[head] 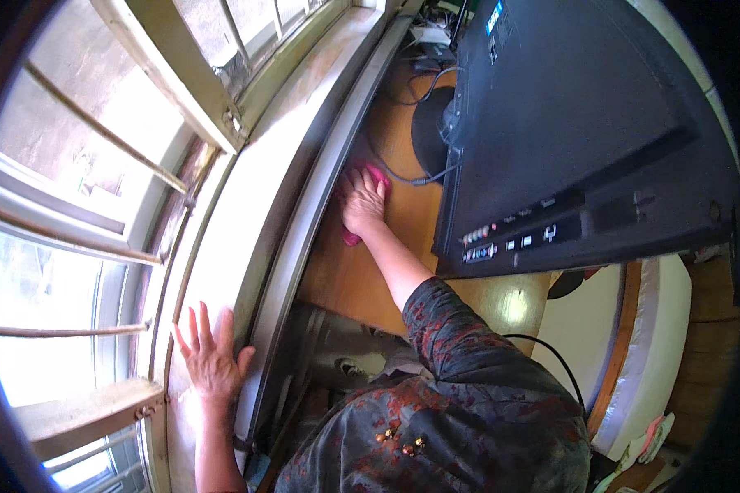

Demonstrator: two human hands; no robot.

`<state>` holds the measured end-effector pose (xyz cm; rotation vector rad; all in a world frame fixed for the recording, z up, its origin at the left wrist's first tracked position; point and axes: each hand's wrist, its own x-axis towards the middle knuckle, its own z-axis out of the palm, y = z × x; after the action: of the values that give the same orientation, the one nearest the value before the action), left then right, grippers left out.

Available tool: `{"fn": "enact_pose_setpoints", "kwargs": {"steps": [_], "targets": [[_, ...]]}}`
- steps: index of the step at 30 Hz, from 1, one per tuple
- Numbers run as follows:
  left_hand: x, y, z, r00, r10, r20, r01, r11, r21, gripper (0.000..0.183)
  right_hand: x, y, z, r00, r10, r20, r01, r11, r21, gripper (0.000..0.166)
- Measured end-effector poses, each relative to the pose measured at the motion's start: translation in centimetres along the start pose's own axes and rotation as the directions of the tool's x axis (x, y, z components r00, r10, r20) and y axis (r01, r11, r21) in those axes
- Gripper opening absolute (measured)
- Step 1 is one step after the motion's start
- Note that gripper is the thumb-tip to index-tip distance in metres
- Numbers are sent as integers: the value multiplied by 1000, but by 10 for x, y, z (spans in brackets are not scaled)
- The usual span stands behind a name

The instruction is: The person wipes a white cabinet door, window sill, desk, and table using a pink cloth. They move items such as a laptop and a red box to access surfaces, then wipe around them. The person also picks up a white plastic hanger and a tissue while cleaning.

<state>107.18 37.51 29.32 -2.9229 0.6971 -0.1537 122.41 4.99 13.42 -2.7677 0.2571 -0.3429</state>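
Note:
My right hand (pixel 364 200) presses a pink cloth (pixel 351 237) flat on a wooden tabletop (pixel 339 277), close to its window-side edge; the cloth shows past the fingertips and below the palm. My left hand (pixel 213 363) rests with spread fingers on the pale window sill (pixel 228 246) and holds nothing. To the right of my right hand stands a black flat-screen television (pixel 567 135), its back with the ports turned this way, on a dark round base (pixel 433 132).
A grey cable (pixel 419 181) loops from the television over the tabletop. Papers and dark devices (pixel 435 46) lie at the far end. A metal rail (pixel 314 203) runs between sill and table. Barred windows (pixel 98 129) line the left. A white cushioned edge (pixel 660 345) is at right.

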Motion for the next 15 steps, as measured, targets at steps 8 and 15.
{"fn": "enact_pose_setpoints", "kwargs": {"steps": [8, 15], "targets": [[3, -1, -1, 995, -80, 64, 86, 993, -82, 74, 30, 20, 29, 980, -11, -198, 14, 1000, 15, 41], [8, 4, -7, 994, -99, 53, 105, 986, -126, 77, 3, 19, 22, 998, 2, -67, -7, 998, -69, 41]]}}
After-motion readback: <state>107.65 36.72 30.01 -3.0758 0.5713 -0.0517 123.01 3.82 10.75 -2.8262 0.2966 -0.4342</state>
